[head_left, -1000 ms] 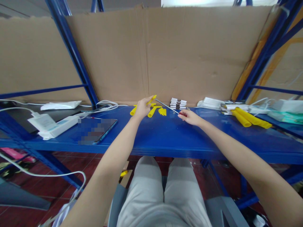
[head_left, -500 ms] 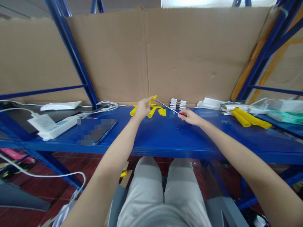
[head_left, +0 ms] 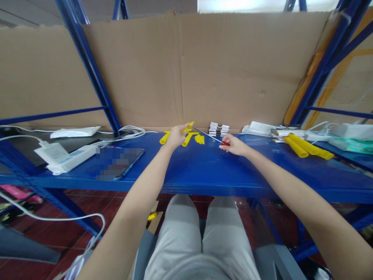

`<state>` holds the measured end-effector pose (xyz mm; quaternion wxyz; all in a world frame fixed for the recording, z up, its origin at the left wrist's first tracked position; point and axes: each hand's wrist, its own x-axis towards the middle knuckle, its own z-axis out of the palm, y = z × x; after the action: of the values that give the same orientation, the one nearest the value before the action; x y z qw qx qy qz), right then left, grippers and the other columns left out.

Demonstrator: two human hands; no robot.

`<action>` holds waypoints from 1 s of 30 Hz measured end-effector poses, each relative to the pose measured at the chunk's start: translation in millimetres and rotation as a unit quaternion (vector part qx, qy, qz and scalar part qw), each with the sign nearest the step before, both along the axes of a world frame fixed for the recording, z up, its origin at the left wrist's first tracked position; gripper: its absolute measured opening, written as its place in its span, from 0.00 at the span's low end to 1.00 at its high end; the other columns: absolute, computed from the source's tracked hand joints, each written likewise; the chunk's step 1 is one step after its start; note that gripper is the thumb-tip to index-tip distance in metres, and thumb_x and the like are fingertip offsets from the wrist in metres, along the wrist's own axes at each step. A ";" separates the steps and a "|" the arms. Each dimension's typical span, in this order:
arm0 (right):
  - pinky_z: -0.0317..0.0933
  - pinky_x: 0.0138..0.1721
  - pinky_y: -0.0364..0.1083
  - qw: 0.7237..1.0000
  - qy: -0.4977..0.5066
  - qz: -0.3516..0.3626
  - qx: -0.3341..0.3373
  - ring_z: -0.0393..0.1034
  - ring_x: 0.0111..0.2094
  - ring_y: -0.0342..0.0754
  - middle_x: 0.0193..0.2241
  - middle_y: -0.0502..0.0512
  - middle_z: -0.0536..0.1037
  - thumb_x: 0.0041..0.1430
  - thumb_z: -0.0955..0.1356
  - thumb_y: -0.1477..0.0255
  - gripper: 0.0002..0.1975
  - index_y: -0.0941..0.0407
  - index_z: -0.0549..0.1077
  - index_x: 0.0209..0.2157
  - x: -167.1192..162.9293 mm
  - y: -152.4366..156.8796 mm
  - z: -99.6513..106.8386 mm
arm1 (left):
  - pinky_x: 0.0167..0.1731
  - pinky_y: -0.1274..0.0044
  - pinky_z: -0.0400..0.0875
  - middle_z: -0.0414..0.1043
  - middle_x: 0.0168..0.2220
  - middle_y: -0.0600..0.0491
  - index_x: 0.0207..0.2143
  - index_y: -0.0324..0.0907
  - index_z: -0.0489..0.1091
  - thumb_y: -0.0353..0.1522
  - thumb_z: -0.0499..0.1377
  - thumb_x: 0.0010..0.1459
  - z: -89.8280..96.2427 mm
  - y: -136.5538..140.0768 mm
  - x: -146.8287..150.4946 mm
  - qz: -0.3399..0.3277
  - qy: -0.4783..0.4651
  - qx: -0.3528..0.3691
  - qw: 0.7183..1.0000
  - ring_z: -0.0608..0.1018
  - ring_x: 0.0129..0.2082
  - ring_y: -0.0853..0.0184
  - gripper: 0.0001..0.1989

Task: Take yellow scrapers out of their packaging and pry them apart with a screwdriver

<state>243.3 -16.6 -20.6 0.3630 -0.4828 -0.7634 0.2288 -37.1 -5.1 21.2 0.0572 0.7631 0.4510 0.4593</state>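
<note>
My left hand (head_left: 176,136) is closed around a yellow plastic piece (head_left: 190,125) above the back of the blue shelf. In my right hand (head_left: 234,144) is a screwdriver (head_left: 225,143) with a red handle; its long thin shaft slants up and left, and the tip ends close by the yellow piece. Whether the tip touches it I cannot tell. Beside and below my left hand lie yellow tubular handles (head_left: 188,139) and, just right of them, a few small yellow parts (head_left: 199,139). Tiny bits, perhaps screws, are scattered on the shelf near the shaft.
White-and-black bundles (head_left: 218,129) stand against the cardboard wall (head_left: 233,70). More yellow tubes (head_left: 309,146) lie at the right with white packets. At the left are a phone (head_left: 122,163), a white power strip (head_left: 72,157) and coiled cables (head_left: 131,131). Blue posts frame both sides.
My right hand has drawn slightly right with the screwdriver, and more of its red handle shows. The yellow piece in my left hand sits slightly lower, and the view has shifted a little.
</note>
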 end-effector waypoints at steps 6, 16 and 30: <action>0.56 0.24 0.43 0.998 -0.053 -0.014 0.036 0.62 0.22 0.43 0.21 0.45 0.68 0.47 0.71 0.65 0.16 0.52 0.58 0.30 4.1 3.3 -1.4 | 0.52 0.70 0.69 0.76 0.47 0.47 0.50 0.37 0.73 0.17 0.57 0.48 -0.6 -1.7 2.0 0.008 0.000 -0.036 0.999 0.76 0.50 0.58 0.26; 0.58 0.25 0.43 0.992 -0.110 0.020 -0.060 0.66 0.23 0.44 0.22 0.51 0.72 0.56 0.66 0.57 0.15 0.55 0.66 0.29 2.0 -15.3 17.9 | 0.50 0.69 0.70 0.76 0.47 0.44 0.49 0.33 0.73 0.17 0.57 0.48 -1.3 -8.5 6.5 0.041 -0.006 -0.096 0.995 0.77 0.49 0.56 0.24; 0.57 0.20 0.40 0.995 -0.076 0.020 -0.063 0.63 0.19 0.41 0.19 0.46 0.69 0.51 0.71 0.61 0.15 0.55 0.63 0.30 -1.6 -15.3 12.5 | 0.44 0.71 0.74 0.78 0.43 0.48 0.47 0.38 0.76 0.17 0.60 0.45 1.2 -7.4 2.8 0.040 -0.012 -0.129 0.991 0.80 0.44 0.57 0.24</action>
<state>241.7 -31.9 -8.2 0.2678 -0.5054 -0.7824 0.2463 -34.3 -12.5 22.4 0.1421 0.7251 0.5363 0.4079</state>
